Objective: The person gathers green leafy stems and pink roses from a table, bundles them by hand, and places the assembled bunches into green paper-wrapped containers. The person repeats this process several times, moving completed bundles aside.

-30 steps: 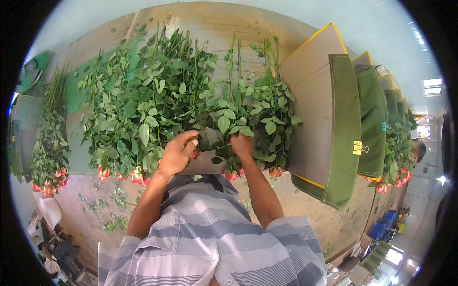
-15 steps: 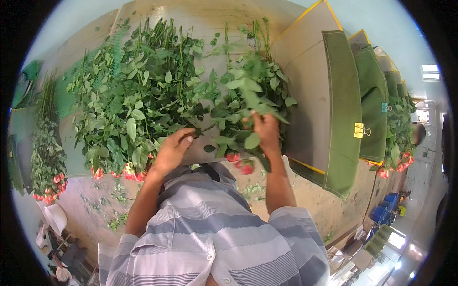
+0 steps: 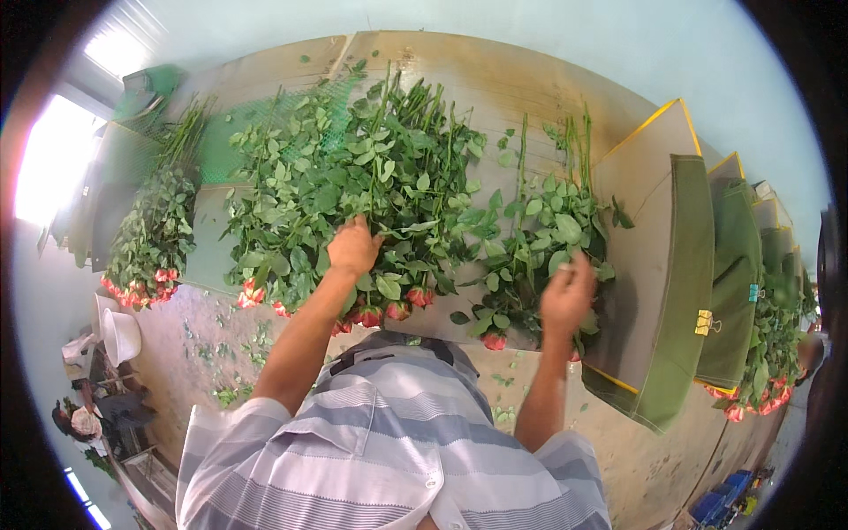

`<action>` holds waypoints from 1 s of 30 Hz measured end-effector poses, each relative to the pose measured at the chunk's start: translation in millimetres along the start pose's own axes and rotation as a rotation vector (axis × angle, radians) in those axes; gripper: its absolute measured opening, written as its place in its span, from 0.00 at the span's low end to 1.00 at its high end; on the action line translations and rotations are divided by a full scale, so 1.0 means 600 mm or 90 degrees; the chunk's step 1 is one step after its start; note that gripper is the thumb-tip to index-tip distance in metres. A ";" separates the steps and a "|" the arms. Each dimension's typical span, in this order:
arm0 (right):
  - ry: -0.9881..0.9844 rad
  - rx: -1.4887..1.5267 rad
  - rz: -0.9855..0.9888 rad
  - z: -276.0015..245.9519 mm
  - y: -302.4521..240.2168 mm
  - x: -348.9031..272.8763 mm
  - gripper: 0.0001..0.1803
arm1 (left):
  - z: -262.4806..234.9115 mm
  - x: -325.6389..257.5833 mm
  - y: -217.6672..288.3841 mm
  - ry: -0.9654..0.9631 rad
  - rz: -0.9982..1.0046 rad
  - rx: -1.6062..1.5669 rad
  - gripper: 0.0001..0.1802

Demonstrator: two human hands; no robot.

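Leafy cut roses with pink-red blooms lie on the table, stems pointing away and heads toward me. My left hand (image 3: pixel 355 247) rests on the larger pile of roses (image 3: pixel 397 177), thumb apart from the fingers, their tips among the leaves. Over the smaller rose pile (image 3: pixel 530 243) on the right is my right hand (image 3: pixel 568 293), slightly blurred, its fingers loosely apart with no stem visible in them. A red bloom (image 3: pixel 494 341) of this pile shows at the table's front edge, beside my right forearm.
A grey upright panel with yellow edging and a green cloth flap (image 3: pixel 678 291) stands right of the smaller pile, more like it behind. Binder clips (image 3: pixel 705 323) grip the flaps. Another rose bunch (image 3: pixel 155 234) lies far left, near green netting (image 3: pixel 234 137). A white tub (image 3: pixel 121 336) stands lower left.
My right hand has let go of the leafy rose it was moving over the smaller pile. My left hand has gone from the gap between piles onto the larger pile. The view has turned left.
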State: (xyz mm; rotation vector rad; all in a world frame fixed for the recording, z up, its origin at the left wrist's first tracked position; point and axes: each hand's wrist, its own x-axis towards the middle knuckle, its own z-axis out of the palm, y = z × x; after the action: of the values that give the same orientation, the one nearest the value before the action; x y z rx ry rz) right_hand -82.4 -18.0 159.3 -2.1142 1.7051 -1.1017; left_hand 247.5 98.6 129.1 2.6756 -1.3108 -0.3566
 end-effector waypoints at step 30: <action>-0.243 0.478 0.388 -0.014 -0.016 -0.108 0.13 | 0.265 -0.043 0.234 -0.368 -0.042 -0.644 0.09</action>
State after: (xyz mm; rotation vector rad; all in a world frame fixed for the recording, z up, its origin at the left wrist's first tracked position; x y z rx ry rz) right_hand -84.4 46.1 144.0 -1.1404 1.3130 -0.8724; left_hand 82.4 30.1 12.1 1.7788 -0.7689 -1.4216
